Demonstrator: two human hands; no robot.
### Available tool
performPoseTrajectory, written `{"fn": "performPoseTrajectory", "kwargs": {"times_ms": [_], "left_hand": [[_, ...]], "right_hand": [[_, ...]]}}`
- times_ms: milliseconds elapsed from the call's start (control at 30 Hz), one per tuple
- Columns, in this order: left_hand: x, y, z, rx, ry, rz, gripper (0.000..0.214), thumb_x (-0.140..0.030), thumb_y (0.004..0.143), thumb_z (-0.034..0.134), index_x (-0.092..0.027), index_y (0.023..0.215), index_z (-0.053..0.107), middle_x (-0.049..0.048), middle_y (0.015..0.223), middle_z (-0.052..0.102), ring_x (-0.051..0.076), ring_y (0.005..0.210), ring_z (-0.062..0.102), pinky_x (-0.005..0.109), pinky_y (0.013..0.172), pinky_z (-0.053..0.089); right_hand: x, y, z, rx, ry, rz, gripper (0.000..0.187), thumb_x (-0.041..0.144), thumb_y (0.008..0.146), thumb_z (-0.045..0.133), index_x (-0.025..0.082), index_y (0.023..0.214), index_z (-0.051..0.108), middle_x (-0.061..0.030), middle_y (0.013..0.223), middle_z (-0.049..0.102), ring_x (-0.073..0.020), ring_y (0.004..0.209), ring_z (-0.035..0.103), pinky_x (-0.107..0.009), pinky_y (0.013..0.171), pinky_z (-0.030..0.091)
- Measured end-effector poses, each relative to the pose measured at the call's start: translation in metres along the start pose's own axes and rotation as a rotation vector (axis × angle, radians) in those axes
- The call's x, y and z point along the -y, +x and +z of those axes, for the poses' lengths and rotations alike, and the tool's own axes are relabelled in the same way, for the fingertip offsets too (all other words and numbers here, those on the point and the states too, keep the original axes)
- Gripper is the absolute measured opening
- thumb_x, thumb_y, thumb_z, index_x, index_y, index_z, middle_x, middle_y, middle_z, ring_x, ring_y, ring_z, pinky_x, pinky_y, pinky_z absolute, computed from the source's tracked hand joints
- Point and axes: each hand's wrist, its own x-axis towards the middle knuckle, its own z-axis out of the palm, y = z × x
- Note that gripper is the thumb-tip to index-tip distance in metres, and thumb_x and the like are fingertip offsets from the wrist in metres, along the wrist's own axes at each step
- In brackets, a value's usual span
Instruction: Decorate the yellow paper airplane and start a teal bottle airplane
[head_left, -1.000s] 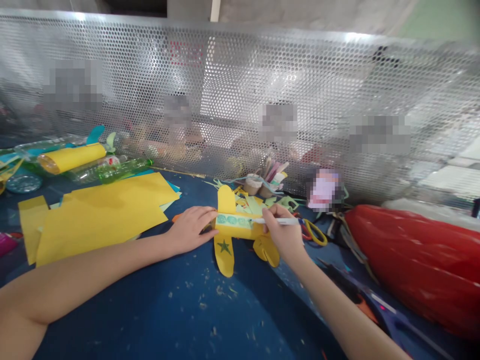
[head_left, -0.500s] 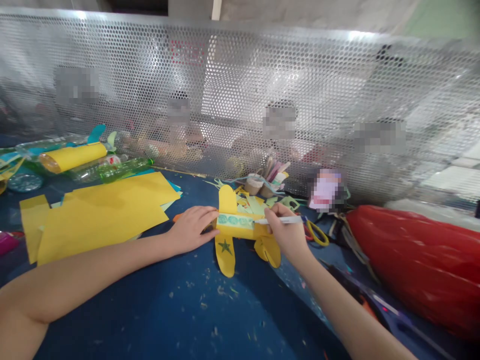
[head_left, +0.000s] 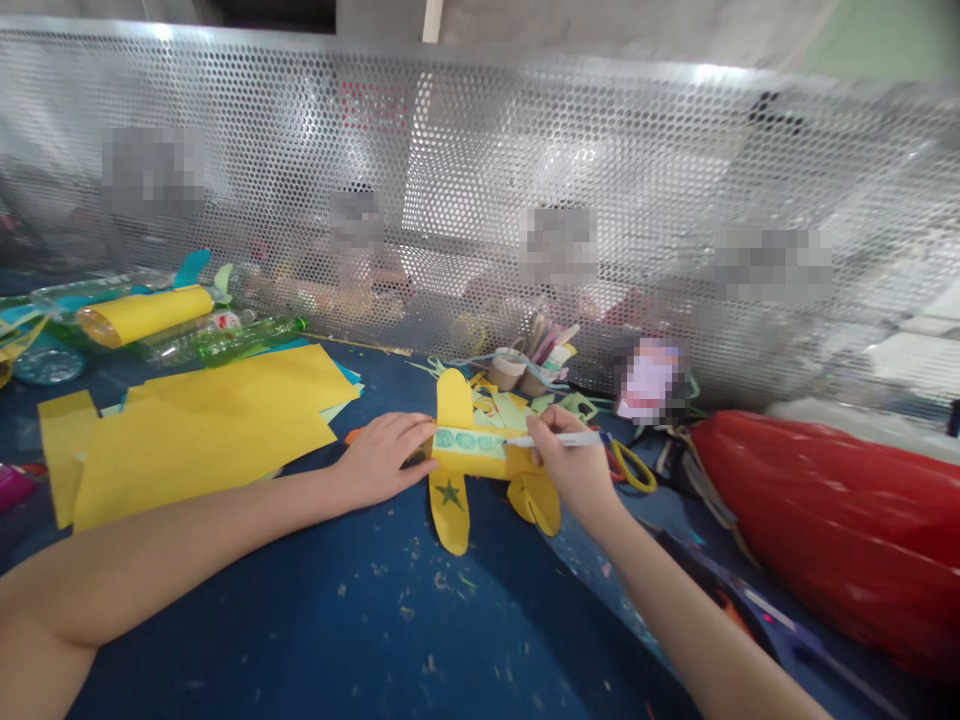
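A yellow paper airplane model lies on the blue table, with rounded wings and a dark star on the near wing. Along its body runs a pale strip bearing a row of green circles. My left hand is closed on the model's left end, thumb below and fingers above. In my right hand is a white marker pen, pinched between thumb and fingers. Its tip touches or nearly touches the right part of the strip. The yellow tail pieces stick out below my right hand.
Yellow paper sheets lie at left, with plastic bottles behind. Paper scraps and small cups of pens stand beyond the model. Yellow-handled scissors, a phone and a red bag are at right. A perforated metal screen closes the back.
Almost nothing differs. Both hands, the pen and the airplane model keep nearly the same positions.
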Motion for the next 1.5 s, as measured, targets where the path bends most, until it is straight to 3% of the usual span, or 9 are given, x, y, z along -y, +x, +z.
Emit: {"fn": "performPoseTrajectory", "kwargs": {"times_ms": [833, 967, 1500], "left_hand": [[-0.0013, 0.0000, -0.0005, -0.011, 0.001, -0.003, 0.035, -0.041, 0.089, 0.047, -0.019, 0.116, 0.052, 0.0080, 0.122, 0.058, 0.024, 0.111, 0.053, 0.042, 0.095, 0.043], [-0.0014, 0.0004, -0.0012, -0.012, 0.009, -0.004, 0.035, -0.041, 0.089, 0.047, -0.019, 0.116, 0.052, 0.0081, 0.122, 0.058, 0.024, 0.110, 0.053, 0.042, 0.094, 0.043], [-0.0009, 0.0003, -0.0004, -0.001, 0.016, -0.007, 0.036, -0.041, 0.089, 0.048, -0.018, 0.117, 0.051, 0.0080, 0.123, 0.057, 0.024, 0.111, 0.053, 0.041, 0.095, 0.043]], "right_hand": [[-0.0052, -0.0004, 0.0009, 0.084, 0.055, -0.008, 0.029, 0.030, 0.075, 0.054, 0.023, 0.051, 0.040, 0.0060, 0.038, 0.045, -0.0097, 0.038, 0.035, -0.023, 0.041, 0.028], [-0.0046, 0.0002, 0.0009, 0.025, 0.037, 0.000, 0.030, 0.032, 0.075, 0.055, 0.023, 0.050, 0.040, 0.0054, 0.039, 0.046, -0.0104, 0.040, 0.038, -0.023, 0.044, 0.031], [-0.0079, -0.0026, 0.0047, 0.061, 0.060, -0.004, 0.030, 0.034, 0.077, 0.055, 0.023, 0.053, 0.041, 0.0055, 0.040, 0.048, -0.0105, 0.041, 0.039, -0.024, 0.046, 0.031]]}}
